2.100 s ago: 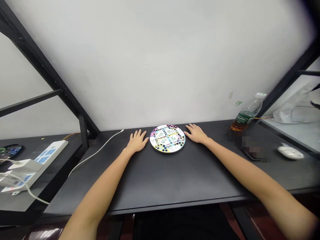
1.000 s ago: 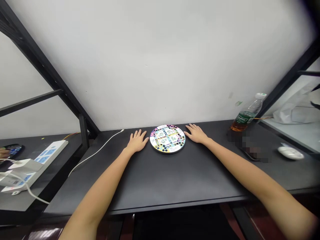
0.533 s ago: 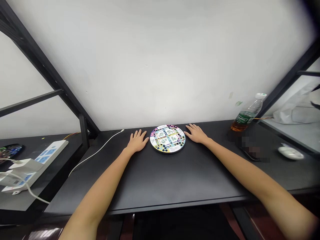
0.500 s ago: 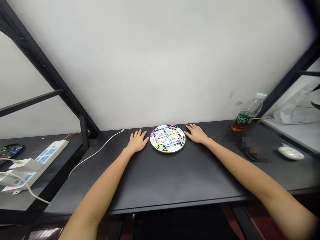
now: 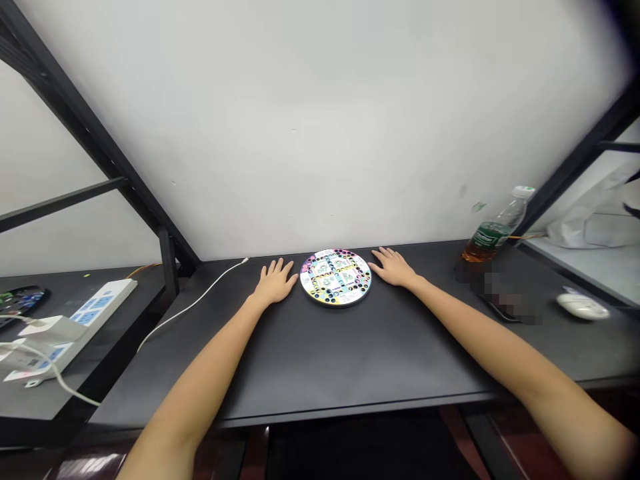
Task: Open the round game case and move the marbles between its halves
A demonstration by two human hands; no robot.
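- Between the earlier frames and this one, the left hand (image 5: pixel 274 283), the right hand (image 5: pixel 394 268) and the round printed game board (image 5: pixel 336 277) are staying in the same places on the black desk (image 5: pixel 350 360); neither hand is shifting the board.
- The board is lying flat with its printed face up. Being round, it is showing no long axis, and its square-patterned print is giving it no clear pointing direction.
- The board is sitting between the hands, near the desk's far edge. The left fingertips (image 5: pixel 290 267) are resting just beside its left rim, while the right fingertips (image 5: pixel 374 255) are reaching its right rim; whether they are touching it, the view cannot settle.
- Both hands are lying open and palm down, fingers slightly spread, released and grasping nothing.
- Around them, a white cable (image 5: pixel 195 300) is trailing left of the left hand. A plastic bottle (image 5: pixel 493 227) with amber liquid is standing off to the right, beyond the right hand, and a white computer mouse (image 5: pixel 583 307) is lying further right.
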